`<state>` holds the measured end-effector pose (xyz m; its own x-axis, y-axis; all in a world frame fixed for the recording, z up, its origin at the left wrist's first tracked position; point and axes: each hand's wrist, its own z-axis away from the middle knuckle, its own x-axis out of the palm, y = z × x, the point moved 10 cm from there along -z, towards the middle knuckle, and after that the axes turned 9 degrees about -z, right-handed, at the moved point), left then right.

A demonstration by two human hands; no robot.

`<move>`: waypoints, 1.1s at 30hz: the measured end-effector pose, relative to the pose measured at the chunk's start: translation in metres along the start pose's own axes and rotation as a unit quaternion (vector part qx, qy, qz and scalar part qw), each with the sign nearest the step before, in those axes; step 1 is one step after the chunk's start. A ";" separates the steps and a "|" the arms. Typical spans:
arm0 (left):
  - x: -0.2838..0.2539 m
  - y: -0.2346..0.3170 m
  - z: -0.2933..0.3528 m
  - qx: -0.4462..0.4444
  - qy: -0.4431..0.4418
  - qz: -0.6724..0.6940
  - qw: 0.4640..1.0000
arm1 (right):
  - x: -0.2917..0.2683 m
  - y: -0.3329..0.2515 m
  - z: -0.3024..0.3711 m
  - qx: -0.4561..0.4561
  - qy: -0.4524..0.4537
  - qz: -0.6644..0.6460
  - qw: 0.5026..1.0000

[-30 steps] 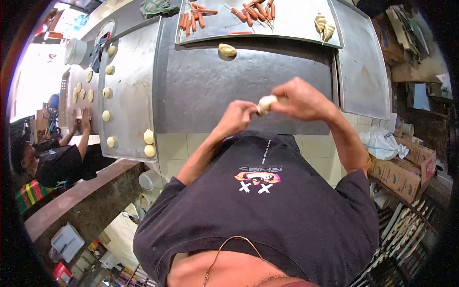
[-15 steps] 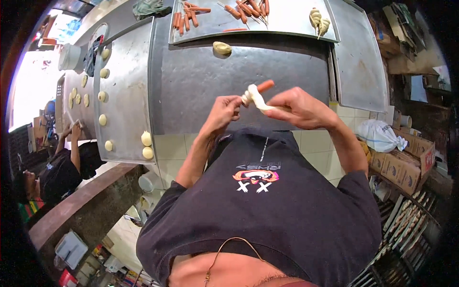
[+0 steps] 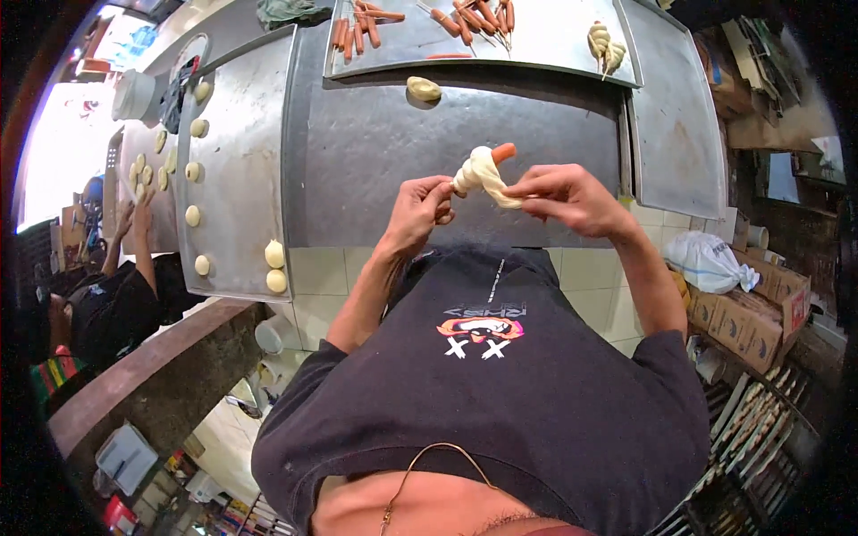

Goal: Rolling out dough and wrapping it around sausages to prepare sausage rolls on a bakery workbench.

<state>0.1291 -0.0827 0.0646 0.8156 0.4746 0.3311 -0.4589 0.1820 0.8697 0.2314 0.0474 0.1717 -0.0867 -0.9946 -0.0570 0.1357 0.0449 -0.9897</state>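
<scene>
Over the near part of the steel table, a sausage (image 3: 504, 153) is tilted up to the right, its bare tip showing. A strip of pale dough (image 3: 485, 170) winds around it in several coils. My left hand (image 3: 422, 208) is closed at the sausage's lower end; whether a stick lies inside the fingers is hidden. Between the thumb and fingers of my right hand (image 3: 575, 200) is pinched the loose end of the dough strip, which hangs off the sausage's right side. A loose piece of dough (image 3: 424, 88) lies farther back on the table.
Behind, a metal tray (image 3: 545, 64) holds bare sausages (image 3: 357, 36) and dough-wrapped ones (image 3: 606, 49). On the left tray (image 3: 237, 161) sit several dough balls (image 3: 192, 216). Another tray (image 3: 677, 134) lies at right. A co-worker's hands (image 3: 138, 219) are at far left, beyond flattened dough pieces.
More dough now covers the sausage, leaving less of its tip bare. My right hand's fingers have shifted along the dough end. The co-worker's hands have moved up.
</scene>
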 end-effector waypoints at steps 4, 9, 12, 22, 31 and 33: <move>0.029 0.020 0.021 0.074 -0.084 -0.162 0.980 | -0.023 0.040 -0.009 0.123 -0.001 -0.065 0.990; 0.018 0.054 0.021 0.173 0.075 -0.462 0.866 | -0.029 -0.020 -0.022 -0.044 0.129 0.198 0.971; -0.008 0.051 0.019 0.168 0.229 -0.410 0.867 | -0.003 -0.037 -0.009 -0.172 0.226 0.227 0.932; 0.052 0.010 -0.002 -0.005 -0.034 0.232 0.972 | 0.013 0.042 0.010 -0.064 0.415 -0.248 0.873; 0.048 0.061 -0.007 0.117 0.067 -0.088 0.987 | 0.006 0.010 0.007 -0.142 0.461 -0.213 0.850; 0.036 0.053 -0.010 0.116 0.082 -0.030 0.989 | 0.014 0.016 0.009 -0.118 0.478 -0.220 0.842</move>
<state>0.1305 -0.0472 0.1185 0.7620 0.6055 0.2297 -0.3033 0.0202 0.9527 0.2418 0.0333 0.1562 -0.8479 -0.3939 0.3548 -0.3080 -0.1789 -0.9344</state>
